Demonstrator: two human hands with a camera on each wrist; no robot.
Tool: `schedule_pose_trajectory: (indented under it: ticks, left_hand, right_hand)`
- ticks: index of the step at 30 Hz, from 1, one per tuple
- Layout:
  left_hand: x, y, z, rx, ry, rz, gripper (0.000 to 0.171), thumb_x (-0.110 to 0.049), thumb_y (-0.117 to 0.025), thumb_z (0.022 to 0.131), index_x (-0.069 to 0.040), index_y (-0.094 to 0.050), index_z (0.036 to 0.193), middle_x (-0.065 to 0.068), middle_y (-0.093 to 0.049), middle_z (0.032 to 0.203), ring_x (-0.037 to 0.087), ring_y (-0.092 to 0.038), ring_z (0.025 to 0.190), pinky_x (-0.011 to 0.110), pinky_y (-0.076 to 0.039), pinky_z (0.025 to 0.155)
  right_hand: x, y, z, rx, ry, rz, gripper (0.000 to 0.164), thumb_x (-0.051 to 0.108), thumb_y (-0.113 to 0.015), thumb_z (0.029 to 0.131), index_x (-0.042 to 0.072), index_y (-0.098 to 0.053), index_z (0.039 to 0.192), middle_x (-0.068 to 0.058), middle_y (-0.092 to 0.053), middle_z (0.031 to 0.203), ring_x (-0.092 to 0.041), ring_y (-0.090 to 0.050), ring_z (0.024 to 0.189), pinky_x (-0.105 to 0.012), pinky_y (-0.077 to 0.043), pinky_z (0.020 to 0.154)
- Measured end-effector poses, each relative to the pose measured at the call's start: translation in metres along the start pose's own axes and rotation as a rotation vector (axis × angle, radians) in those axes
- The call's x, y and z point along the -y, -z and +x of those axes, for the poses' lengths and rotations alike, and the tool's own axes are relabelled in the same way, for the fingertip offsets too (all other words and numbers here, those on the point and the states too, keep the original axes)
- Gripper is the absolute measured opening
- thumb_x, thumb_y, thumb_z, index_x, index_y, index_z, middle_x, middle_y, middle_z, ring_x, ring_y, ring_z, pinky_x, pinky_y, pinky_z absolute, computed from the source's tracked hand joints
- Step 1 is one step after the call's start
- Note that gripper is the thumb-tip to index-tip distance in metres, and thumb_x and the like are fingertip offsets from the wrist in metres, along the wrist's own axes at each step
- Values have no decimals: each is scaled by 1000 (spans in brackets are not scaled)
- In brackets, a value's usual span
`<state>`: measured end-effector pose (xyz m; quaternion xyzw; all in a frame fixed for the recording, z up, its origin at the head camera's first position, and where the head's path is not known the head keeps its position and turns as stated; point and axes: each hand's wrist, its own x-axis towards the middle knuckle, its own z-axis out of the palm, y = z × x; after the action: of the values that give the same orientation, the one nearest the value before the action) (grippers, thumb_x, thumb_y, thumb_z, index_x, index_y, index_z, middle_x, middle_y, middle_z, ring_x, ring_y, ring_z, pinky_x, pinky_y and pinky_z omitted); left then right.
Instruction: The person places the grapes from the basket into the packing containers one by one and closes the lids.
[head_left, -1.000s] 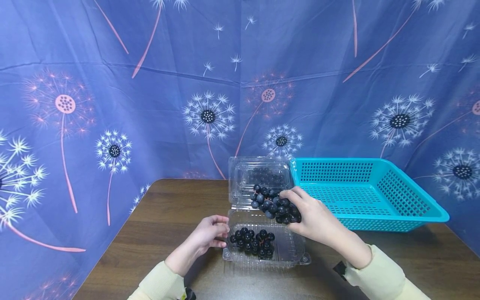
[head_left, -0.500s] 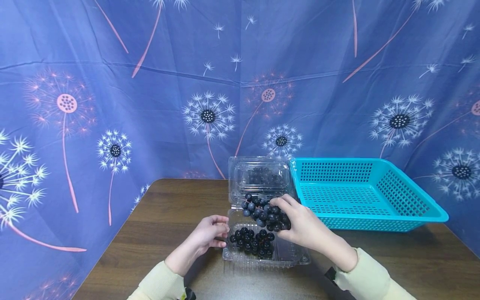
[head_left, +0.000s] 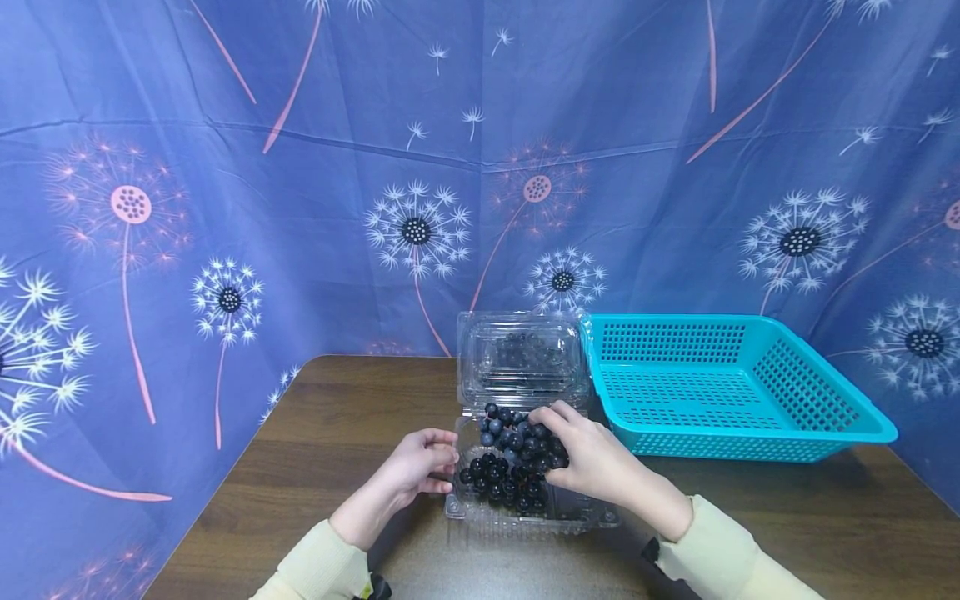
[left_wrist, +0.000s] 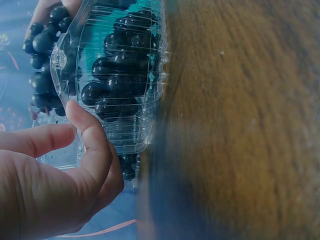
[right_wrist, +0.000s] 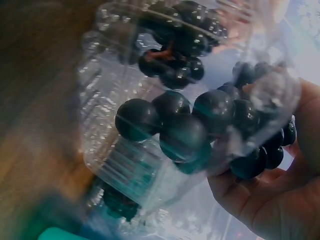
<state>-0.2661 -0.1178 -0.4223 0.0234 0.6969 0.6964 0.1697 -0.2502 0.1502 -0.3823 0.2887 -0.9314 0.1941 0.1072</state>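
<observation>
My right hand [head_left: 592, 450] grips a bunch of dark grapes [head_left: 510, 433] from above, thumb and fingers round its right end. The bunch hangs over a lidded clear plastic container [head_left: 581, 504], low above another grape bunch [head_left: 495, 481] lying inside on the left. In the right wrist view, the held grapes [right_wrist: 182, 135] show partly through the clear wall. My left hand [head_left: 420, 468] holds the container's left rim; the left wrist view shows its thumb and curled forefinger [left_wrist: 90, 135] on either side of that rim. The container's lid [head_left: 480, 358] stands raised at the back.
A turquoise perforated basket [head_left: 750, 446] stands right of the lid, near the table's back. Dark grapes [head_left: 525, 352] show through the lid; whether behind it or reflected, I cannot tell. A patterned blue cloth [head_left: 337, 275] hangs behind the wooden table [head_left: 300, 467].
My right hand has carried the held grapes leftward and down, from near the raised lid to just above the bunch in the container. The left hand has kept its place.
</observation>
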Motion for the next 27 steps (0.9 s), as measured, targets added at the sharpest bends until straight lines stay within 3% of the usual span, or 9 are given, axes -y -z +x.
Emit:
schedule_pose_trajectory:
  ticks: [11, 27]
  left_hand:
    - [2, 1, 3, -5, 4, -3, 43, 1, -55, 83, 10, -44, 124, 5, -53, 89, 16, -53, 74, 22, -52, 54]
    - [1, 1, 2, -7, 12, 3, 46, -1, -57, 83, 9, -44, 125, 5, -53, 90, 17, -53, 75, 24, -52, 54]
  right_hand:
    - [-8, -13, 5, 61, -45, -11, 67, 18, -77, 61, 21, -51, 123, -6, -57, 118, -2, -39, 48, -21, -37, 44]
    - [-14, -22, 8, 91, -45, -36, 68, 17, -78, 63, 22, -50, 125, 0, -56, 115, -5, -42, 53, -21, -37, 44]
